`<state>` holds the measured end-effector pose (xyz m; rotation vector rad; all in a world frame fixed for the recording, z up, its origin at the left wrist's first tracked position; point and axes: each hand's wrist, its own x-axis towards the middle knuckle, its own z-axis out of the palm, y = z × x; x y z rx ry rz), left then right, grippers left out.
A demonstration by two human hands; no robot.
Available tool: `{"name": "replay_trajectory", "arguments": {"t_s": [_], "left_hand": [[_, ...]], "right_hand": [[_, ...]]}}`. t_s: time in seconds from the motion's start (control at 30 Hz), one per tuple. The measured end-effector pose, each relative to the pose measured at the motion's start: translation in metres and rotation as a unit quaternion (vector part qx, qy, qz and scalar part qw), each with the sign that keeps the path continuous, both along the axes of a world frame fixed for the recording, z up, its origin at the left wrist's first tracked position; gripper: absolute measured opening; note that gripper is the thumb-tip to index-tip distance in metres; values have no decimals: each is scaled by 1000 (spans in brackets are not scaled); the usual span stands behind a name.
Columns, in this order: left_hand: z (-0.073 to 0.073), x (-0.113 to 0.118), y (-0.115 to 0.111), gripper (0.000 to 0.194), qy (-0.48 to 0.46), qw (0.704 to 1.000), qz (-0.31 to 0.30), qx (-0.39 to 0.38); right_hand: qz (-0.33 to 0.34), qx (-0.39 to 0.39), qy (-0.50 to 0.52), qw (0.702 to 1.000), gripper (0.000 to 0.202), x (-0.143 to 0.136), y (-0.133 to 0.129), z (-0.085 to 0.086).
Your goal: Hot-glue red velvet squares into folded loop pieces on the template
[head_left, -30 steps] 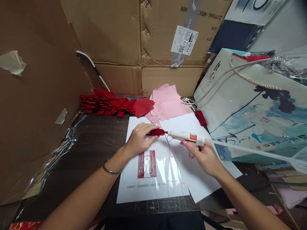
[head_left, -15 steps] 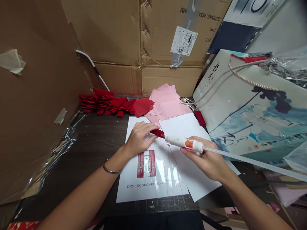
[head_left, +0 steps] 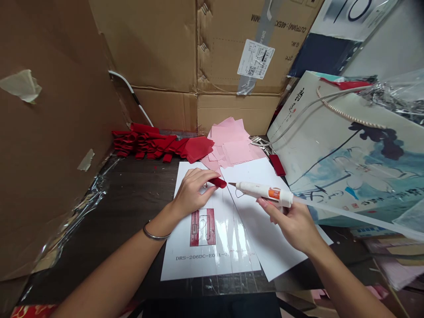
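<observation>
Over the left white sheet, my left hand (head_left: 192, 191) pinches a small folded red piece (head_left: 218, 182) between thumb and fingers. My right hand (head_left: 293, 218) is wrapped round a white glue gun (head_left: 261, 191) with an orange part. The gun's nozzle points left, a small gap from the red piece's end. A long translucent glue stick (head_left: 347, 215) runs out of the gun's back to the right. Below my left hand, a printed picture of a red-and-white item (head_left: 202, 227) shows on the left sheet (head_left: 185, 268).
Folded red strips (head_left: 142, 141) lie at the back left, beside pink paper pieces (head_left: 232, 141). Metal clips (head_left: 260, 141) and another red piece (head_left: 277, 165) lie near a large painted paper bag (head_left: 347, 150) on the right. Cardboard walls (head_left: 159, 44) stand behind and left.
My right hand has drawn the glue gun back to the right, so its nozzle has come away from the red piece. My left hand stays nearly still.
</observation>
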<state>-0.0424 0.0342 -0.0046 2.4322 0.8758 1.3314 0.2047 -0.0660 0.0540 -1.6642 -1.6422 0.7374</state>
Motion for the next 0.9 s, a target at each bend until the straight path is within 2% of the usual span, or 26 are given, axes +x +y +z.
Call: {"name": "replay_trajectory", "arguments": {"t_s": [0.1, 0.27, 0.63, 0.77, 0.9], "left_hand": [[-1, 0, 1, 30, 4, 1000, 2, -4], [-1, 0, 0, 28, 8, 1000, -2, 0], [0, 0, 0, 23, 22, 1000, 3, -1], [-2, 0, 0, 22, 26, 1000, 6, 3], [-2, 0, 0, 23, 25, 1000, 7, 4]], "right_hand": [[-14, -7, 13, 1000, 39, -3, 2, -1], [27, 13, 8, 1000, 31, -11, 5, 2], [83, 62, -95, 990, 20, -6, 6, 5], [86, 95, -109, 986, 16, -6, 7, 6], [55, 120, -91, 987, 16, -3, 6, 4]]}}
